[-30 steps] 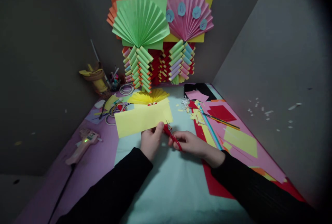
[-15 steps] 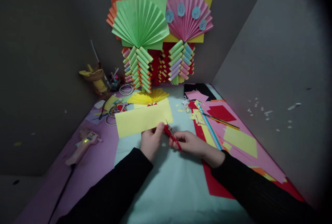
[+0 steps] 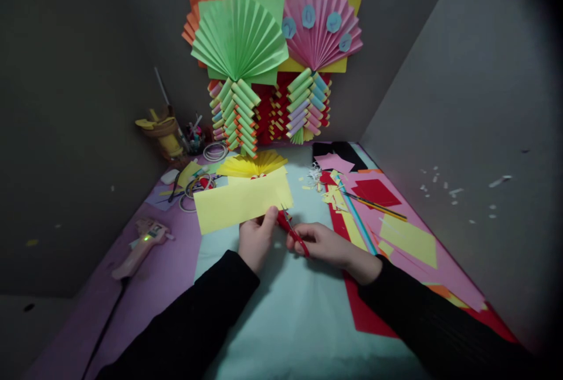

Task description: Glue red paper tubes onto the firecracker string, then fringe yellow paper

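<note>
Left hand [image 3: 257, 236] pinching pale-yellow rectangular paper sheet [image 3: 240, 204] above tabletop [image 3: 153, 280]; right hand [image 3: 323, 245] gripping red-handled metal scissors [image 3: 295, 236], blades at sheet's lower right corner. Likely cutting step; next snip calls for steady paper.

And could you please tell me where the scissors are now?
In the head view, the scissors are just right of centre, in the right hand, by the lower right corner of the yellow paper that the left hand holds.

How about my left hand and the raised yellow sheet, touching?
Touching: the head view shows your left hand holding the yellow sheet, thumb over its lower edge.
</note>
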### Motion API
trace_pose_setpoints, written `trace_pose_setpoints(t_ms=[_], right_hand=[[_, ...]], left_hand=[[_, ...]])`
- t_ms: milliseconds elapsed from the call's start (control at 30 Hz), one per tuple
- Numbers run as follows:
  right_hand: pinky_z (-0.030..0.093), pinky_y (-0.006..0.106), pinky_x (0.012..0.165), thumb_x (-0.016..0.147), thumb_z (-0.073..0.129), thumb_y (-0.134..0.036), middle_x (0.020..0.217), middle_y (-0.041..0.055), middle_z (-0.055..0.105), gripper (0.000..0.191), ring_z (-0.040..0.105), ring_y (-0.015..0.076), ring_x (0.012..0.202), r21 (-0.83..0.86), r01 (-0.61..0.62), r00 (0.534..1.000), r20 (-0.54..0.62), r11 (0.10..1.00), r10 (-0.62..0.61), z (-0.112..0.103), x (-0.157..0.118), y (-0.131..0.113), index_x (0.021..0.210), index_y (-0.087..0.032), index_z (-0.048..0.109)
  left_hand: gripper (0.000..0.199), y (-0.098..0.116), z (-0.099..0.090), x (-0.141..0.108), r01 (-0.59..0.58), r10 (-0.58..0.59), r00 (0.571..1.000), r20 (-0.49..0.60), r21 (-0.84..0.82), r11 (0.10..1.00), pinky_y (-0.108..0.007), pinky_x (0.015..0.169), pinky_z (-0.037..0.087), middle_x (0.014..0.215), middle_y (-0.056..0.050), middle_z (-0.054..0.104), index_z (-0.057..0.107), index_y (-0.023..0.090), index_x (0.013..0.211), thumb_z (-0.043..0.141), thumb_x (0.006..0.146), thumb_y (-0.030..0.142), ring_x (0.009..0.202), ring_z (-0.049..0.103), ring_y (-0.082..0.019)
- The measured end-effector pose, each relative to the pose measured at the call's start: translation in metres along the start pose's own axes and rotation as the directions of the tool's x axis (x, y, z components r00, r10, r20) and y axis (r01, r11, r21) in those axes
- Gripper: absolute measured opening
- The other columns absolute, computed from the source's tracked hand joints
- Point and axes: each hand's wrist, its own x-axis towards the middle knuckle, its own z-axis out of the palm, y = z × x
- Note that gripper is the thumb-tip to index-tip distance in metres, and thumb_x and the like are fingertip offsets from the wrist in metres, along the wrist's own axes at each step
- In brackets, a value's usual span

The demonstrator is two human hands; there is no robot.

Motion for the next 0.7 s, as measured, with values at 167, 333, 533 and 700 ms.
trace_pose_setpoints(t_ms=[167,333,533,700], right_hand=[[0.036,0.025,0.058,0.073,0.061,-0.026,0.068,0.0001,0.057,0.012,0.048,0.0110,0.060,-0.021,0.004,1.000,-0.007,1.000,-0.004,-0.0010,0.0011,0.0034,0.076,-0.015,0.061],[0.037,0.025,0.058,0.074,0.063,-0.030,0.069,0.0011,0.058,0.015,0.049,0.0116,0.060,-0.026,0.022,1.000,-0.011,0.999,-0.022,-0.0009,0.0014,0.0055,0.075,-0.015,0.061],[0.040,0.026,0.063,0.074,0.064,-0.029,0.070,0.0010,0.059,0.015,0.051,0.0124,0.063,-0.035,0.022,0.999,-0.041,0.999,-0.024,0.0003,0.0028,0.0093,0.075,-0.015,0.061],[0.040,0.026,0.063,0.074,0.065,-0.029,0.070,0.0002,0.058,0.015,0.052,0.0122,0.063,-0.012,0.032,0.999,-0.041,0.999,-0.033,0.0012,0.0026,0.0077,0.074,-0.015,0.061]], left_hand=[[0.027,0.0007,0.0007,-0.0004,-0.002,0.002,1.000,0.006,-0.022,1.000,-0.030,0.075,0.049,0.068,-0.007,0.069,0.065,0.014,0.068,0.062,0.077,0.039,0.080,0.067,-0.022],[0.027,0.0023,0.0006,-0.0005,-0.007,0.007,1.000,0.000,-0.030,1.000,-0.031,0.077,0.049,0.068,-0.007,0.068,0.064,0.015,0.065,0.063,0.077,0.038,0.083,0.066,-0.023],[0.029,0.0008,0.0010,0.0003,0.007,-0.007,1.000,0.000,-0.038,0.999,-0.031,0.077,0.049,0.067,-0.006,0.067,0.063,0.014,0.065,0.063,0.077,0.040,0.082,0.065,-0.022],[0.031,-0.0023,0.0012,0.0011,0.022,-0.022,1.000,0.007,-0.040,0.999,-0.029,0.070,0.048,0.064,-0.005,0.066,0.065,0.013,0.067,0.063,0.077,0.042,0.071,0.063,-0.019]])
